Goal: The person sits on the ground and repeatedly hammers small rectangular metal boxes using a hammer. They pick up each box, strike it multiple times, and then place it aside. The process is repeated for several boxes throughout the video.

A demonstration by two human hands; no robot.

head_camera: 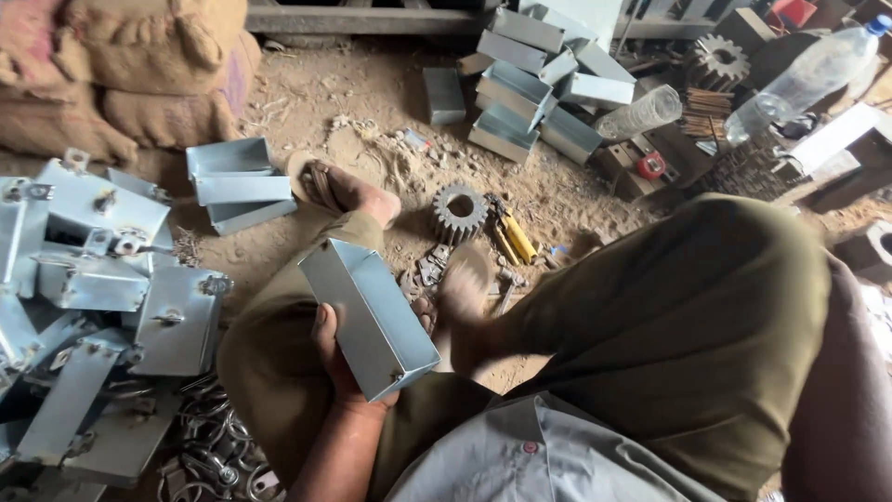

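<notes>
— Roughly, then: how far along, judging by the heaps?

— Seemed midway. Counted about ten plain open boxes stacked at the far pile [539, 79], still bare of fittings. Saw one more lying alone on the dirt floor [372, 93] at [444, 95], and three stacked near the foot [237, 181].

— And the finished side?

— Looked like eight or so boxes with clasps and hinges already fitted, heaped at the left [102, 279]; could not count exactly, overlapping too much. Below them lay a tangle of wire loops [209, 455], too many to number.

— The piece in hand?

— Held over the lap: one long grey metal box [370, 316], open side up, no fittings visible on it. Left hand [336, 367] cupped under its near end, fingers [322, 327] clenched round the edge. Right hand [462, 296] blurred, near the box's far side; could not tell whether closed on anything.

— Smaller things?

— Two plastic bottles [806, 79], two gear wheels, one on the floor [458, 214] and one far back [716, 61], one yellow-handled tool [513, 237], a scatter of small metal parts [429, 270].
</notes>
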